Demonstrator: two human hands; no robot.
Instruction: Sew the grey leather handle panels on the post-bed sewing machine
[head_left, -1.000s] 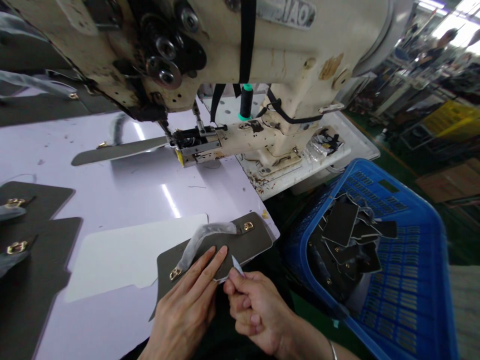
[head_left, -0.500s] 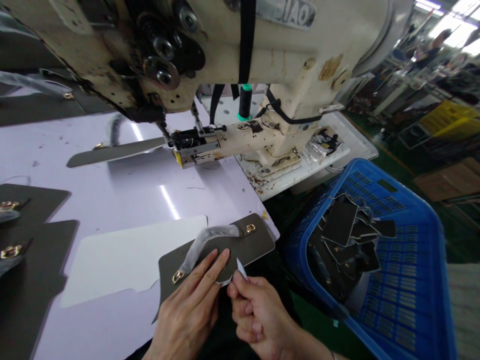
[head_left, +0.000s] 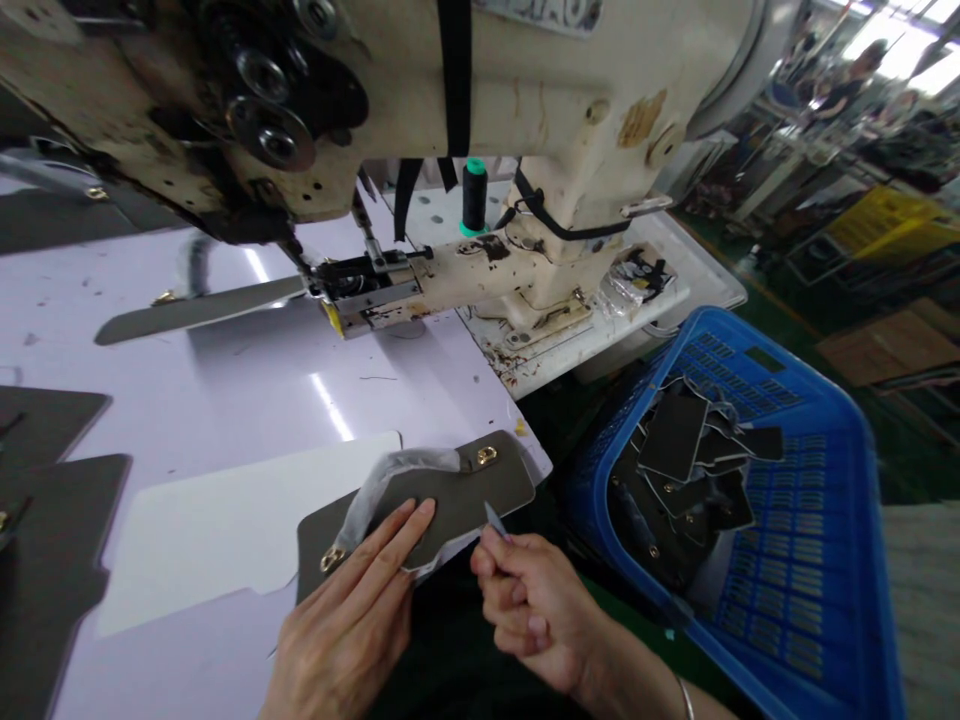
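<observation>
A grey-brown panel (head_left: 457, 505) lies at the table's front edge. Fixed across it is a curved handle (head_left: 367, 490) in clear wrap, with gold-coloured rings at its ends. My left hand (head_left: 349, 610) rests on the panel with its fingers stretched out flat, just below the handle. At the panel's near edge, my right hand (head_left: 536, 610) is closed around a small pointed blade (head_left: 495, 520), whose tip points up and left over the panel. The part of the blade inside my fingers is hidden. A white sheet (head_left: 225, 540) lies partly under the panel.
A sewing machine (head_left: 555, 90) spans the far side, with a similar panel (head_left: 187, 310) by its needle. More panels (head_left: 67, 530) lie at the left. On the right stands a blue basket (head_left: 862, 520) holding several dark pieces. A black thread spool (head_left: 474, 195) stands behind.
My right hand with the blade has shifted a little to the right, away from my left hand. The whole view has also shifted slightly. My left hand stays on the panel.
</observation>
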